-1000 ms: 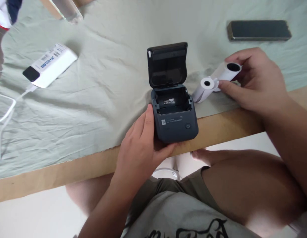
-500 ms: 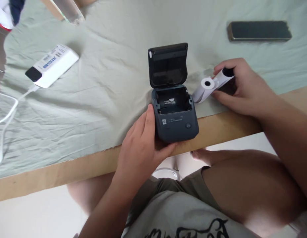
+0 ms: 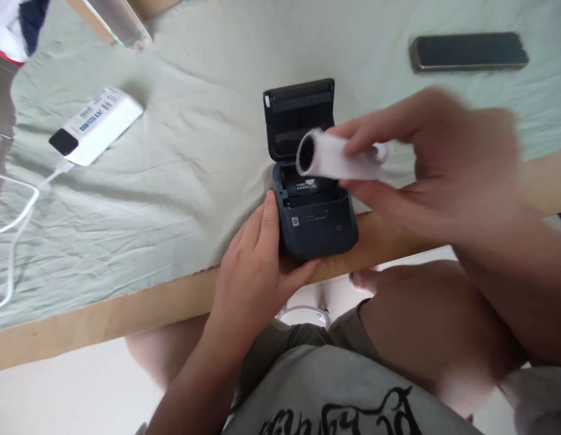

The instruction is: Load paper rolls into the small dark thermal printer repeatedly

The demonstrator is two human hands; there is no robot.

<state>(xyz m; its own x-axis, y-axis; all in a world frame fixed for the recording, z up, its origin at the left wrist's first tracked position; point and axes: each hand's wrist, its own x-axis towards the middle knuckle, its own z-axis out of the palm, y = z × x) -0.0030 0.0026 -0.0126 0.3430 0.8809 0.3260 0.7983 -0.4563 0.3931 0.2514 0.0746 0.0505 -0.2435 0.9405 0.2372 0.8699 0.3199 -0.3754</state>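
A dark portable label printer rests at the table's front edge, its lid raised and its paper bay uncovered. My left hand grips the printer's lower left side, thumb along the front and fingers on the flank. Over the right part of the bay, my right hand pinches a white paper roll between thumb and fingers. The roll lies roughly sideways, its wide dark core facing left. Motion smears this hand and the roll. Something pale and small shows behind the roll's right end; I cannot make it out.
On the left lies a white device with a black end and a white cable. A dark oblong case sits at the back right. A clear block stands at the back left. Wrinkled green cloth covers the wooden-edged table.
My right hand has lifted the paper roll from the printer's right side and brought it left over the bay, turning it so the wide core faces left. My left hand stays on the printer.
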